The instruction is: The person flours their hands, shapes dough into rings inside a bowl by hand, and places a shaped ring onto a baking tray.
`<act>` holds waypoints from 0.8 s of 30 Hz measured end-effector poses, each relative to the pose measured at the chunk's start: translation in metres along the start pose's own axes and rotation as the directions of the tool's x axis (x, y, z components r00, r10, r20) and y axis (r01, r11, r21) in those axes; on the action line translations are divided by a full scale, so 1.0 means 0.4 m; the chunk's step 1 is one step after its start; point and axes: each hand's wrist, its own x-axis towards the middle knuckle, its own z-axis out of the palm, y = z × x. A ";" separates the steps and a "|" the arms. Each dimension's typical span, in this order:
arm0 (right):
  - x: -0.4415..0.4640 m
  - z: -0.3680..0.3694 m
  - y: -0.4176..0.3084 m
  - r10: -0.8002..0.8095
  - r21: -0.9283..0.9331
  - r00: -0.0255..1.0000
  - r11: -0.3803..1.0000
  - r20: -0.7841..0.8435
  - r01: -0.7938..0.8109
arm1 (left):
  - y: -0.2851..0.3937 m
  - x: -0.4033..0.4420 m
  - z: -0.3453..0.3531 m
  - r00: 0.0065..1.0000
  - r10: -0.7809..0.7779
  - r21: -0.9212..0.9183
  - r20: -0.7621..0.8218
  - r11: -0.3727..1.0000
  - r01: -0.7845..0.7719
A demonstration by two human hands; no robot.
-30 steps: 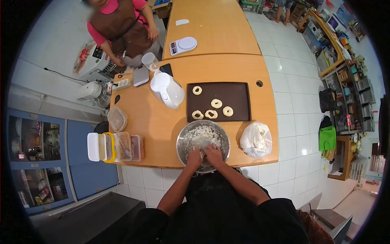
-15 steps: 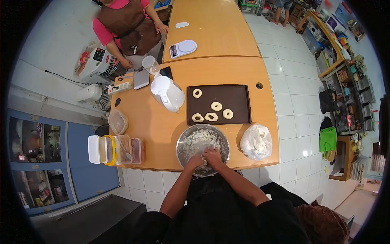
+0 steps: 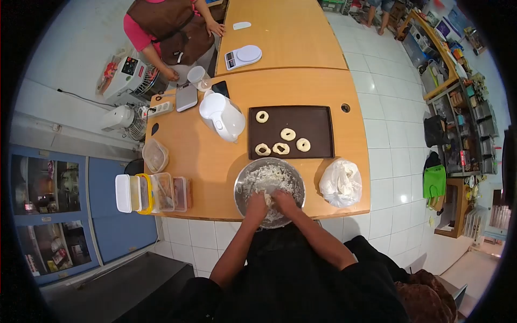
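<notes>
A round metal bowl at the table's front edge holds pale, crumbly dough, with floury bits stuck to its wall. Both hands are down inside it. My left hand is closed on some dough at the bowl's left. Close beside it, my right hand has its fingers curled into the same dough. A small lump shows between the two hands, while most fingertips are hidden. Behind the bowl lies a dark baking tray carrying several dough rings.
Right of the bowl sits a plastic bag of white stuff. A white jug, a grey scale and plastic containers stand left. Across the table is a person in a brown apron; a white scale lies nearby.
My hands have shifted from the bowl's front toward its middle and drawn slightly apart, with a bit of dough now showing between them. The view has tilted slightly.
</notes>
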 end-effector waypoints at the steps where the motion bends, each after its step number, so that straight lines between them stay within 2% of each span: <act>1: -0.006 -0.014 0.008 -0.019 0.037 1.000 0.999 0.011 0.018 | -0.011 0.001 0.031 0.999 0.032 0.066 -0.012 0.997 -0.031; 2: -0.008 -0.025 0.012 -0.023 0.043 1.000 0.999 0.012 0.023 | -0.024 0.000 0.061 0.998 0.065 0.131 -0.022 0.990 -0.061; 5: 0.002 -0.062 0.024 -0.028 0.084 1.000 0.996 0.001 0.028 | 0.011 0.002 -0.012 0.974 -0.070 -0.034 0.213 0.996 0.079; 8: 0.020 -0.168 0.010 -0.042 0.195 0.997 0.979 -0.059 0.052 | -0.013 0.019 -0.022 0.999 -0.041 -0.036 0.022 0.998 0.042; 10: 0.064 -0.242 -0.002 -0.097 0.293 0.983 0.946 -0.154 0.139 | -0.028 0.054 -0.021 0.998 -0.025 -0.075 0.063 0.997 0.029; 12: 0.129 -0.319 -0.020 0.007 0.424 0.978 0.902 -0.207 0.084 | -0.029 0.077 -0.037 0.995 -0.033 -0.096 0.097 0.994 0.043; 14: 0.200 -0.399 -0.040 0.067 0.278 0.965 0.960 -0.254 0.007 | 0.001 0.081 -0.059 0.988 -0.064 -0.104 0.137 0.991 0.079; 17: 0.321 -0.371 0.037 -0.067 -0.038 0.942 0.998 -0.329 0.058 | -0.006 0.078 -0.031 0.990 -0.048 -0.181 0.135 0.981 0.072; 20: 0.377 -0.363 0.064 -0.048 -0.222 0.996 0.975 -0.081 0.029 | -0.022 0.059 0.024 0.983 -0.063 -0.242 0.174 0.964 0.105; 24: 0.427 -0.309 0.105 -0.031 -0.398 0.999 0.917 -0.013 0.023 | -0.026 0.012 0.048 0.985 -0.070 -0.270 0.157 0.956 0.111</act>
